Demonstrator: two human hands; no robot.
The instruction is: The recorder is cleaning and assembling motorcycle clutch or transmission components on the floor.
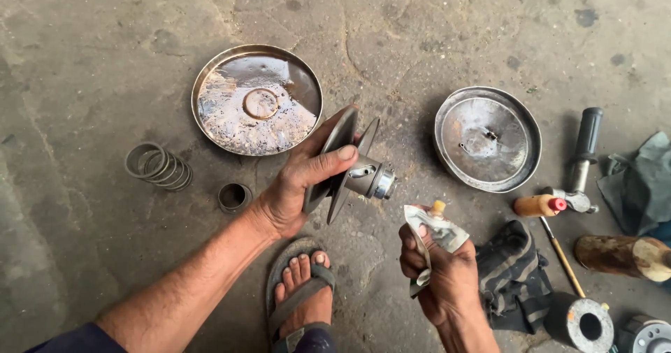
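Floor: bare concrete, grey, cracked, w/ dark oil stains; flat even light, no hard shadows. No walls/furniture in view.

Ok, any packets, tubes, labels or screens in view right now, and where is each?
Squeeze pouch: in the right hand, crumpled, silvery-white with dark print, yellowish nozzle on top.
Small bottle: lying on the concrete floor right of the pouch, orange-brown with a red cap.
No signs or screens visible.
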